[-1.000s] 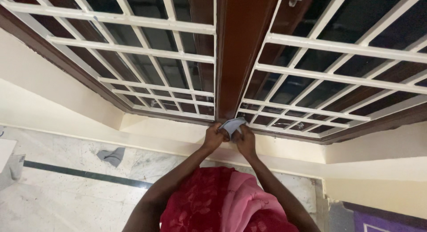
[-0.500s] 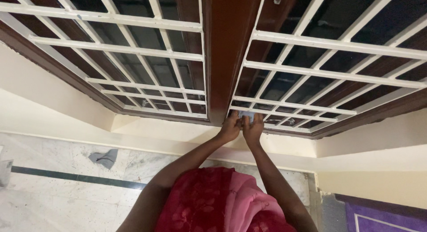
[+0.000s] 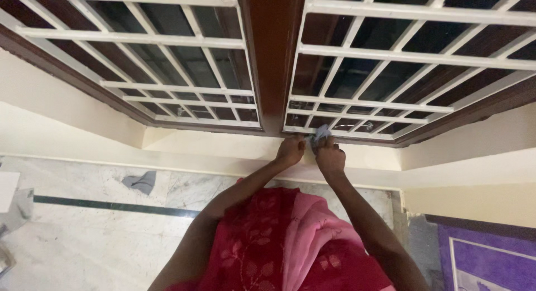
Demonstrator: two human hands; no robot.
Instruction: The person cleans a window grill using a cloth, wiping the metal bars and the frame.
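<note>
Both my arms reach out to the bottom of a window with a white metal grille (image 3: 357, 104) and a dark brown wooden frame (image 3: 268, 62). My right hand (image 3: 330, 157) grips a small light blue cloth (image 3: 320, 136) and presses it against the lowest bar of the right grille. My left hand (image 3: 290, 150) is curled just beside it at the foot of the brown centre post, touching the frame's lower edge. Whether the left hand also holds part of the cloth is hidden.
A cream wall ledge (image 3: 212, 151) runs under the window. Below lies a marble floor (image 3: 84, 229) with a dark stripe, and a grey rag (image 3: 140, 182) lies on it. A purple mat (image 3: 491, 257) is at the lower right. Red and pink clothing (image 3: 279, 246) fills the foreground.
The cloth was held spread between both hands at the centre post. It is now bunched in my right hand and has shifted right onto the right grille's bottom bar.
</note>
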